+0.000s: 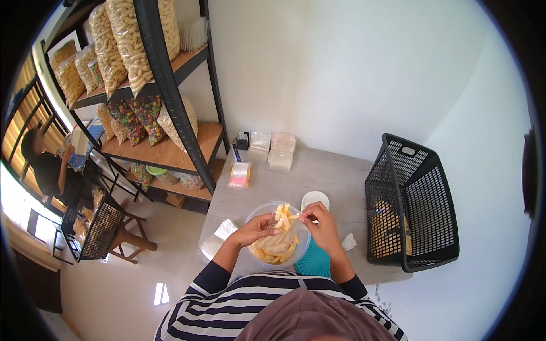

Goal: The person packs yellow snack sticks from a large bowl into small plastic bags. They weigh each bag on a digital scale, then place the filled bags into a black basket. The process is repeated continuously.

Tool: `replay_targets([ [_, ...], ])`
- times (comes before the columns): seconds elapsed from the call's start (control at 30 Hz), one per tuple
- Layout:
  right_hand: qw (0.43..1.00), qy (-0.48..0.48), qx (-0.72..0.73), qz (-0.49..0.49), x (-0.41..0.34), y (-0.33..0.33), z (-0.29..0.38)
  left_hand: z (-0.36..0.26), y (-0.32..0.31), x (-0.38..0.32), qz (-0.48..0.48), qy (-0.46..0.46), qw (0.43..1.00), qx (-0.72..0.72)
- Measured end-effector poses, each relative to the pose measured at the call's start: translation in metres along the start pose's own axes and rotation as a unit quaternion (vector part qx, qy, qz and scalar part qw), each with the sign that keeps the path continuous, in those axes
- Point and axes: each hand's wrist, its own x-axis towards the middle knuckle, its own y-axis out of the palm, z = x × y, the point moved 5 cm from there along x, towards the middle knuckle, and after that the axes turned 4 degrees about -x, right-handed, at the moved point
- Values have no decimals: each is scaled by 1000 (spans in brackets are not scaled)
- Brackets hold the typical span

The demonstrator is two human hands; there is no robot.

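Above a round clear plastic tub (pixel 248 215), my left hand (pixel 256 230) holds a small clear plastic bag (pixel 277 238) filled with pale yellow stick snacks (pixel 283 217). The fingertips of my right hand (pixel 320 223) pinch the end of a pale snack stick (pixel 294 216) at the bag's mouth. More stick snacks (pixel 277 257) lie in the tub below, partly hidden by the bag. A teal ribbed lid (pixel 313 260) lies under my right forearm. Just beyond my right hand is a round white object (pixel 315 199), possibly a small scale, partly covered by the hand.
A black plastic crate (pixel 426 204) with packed snacks stands right on the grey table (pixel 337 170). Stacked plastic bags (pixel 281 149) lie at the back; others (pixel 217 238) lie left. Crumpled white paper (pixel 349 242) is nearby. A snack-laden shelf (pixel 170 149) and another person (pixel 53 170) are left.
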Motion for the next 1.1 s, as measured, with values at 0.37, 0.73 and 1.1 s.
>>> replay_targets([
  [0.37, 998, -16, 17, 65, 19, -1, 18, 1, -2, 4, 31, -40, 998, 41],
  [0.73, 996, -3, -8, 88, 15, -6, 25, 11, -8, 0, -30, -75, 988, 129],
  [1.1, 988, -50, -83, 124, 5, 6, 30, 2, 15, -4, -43, -41, 995, 80],
])
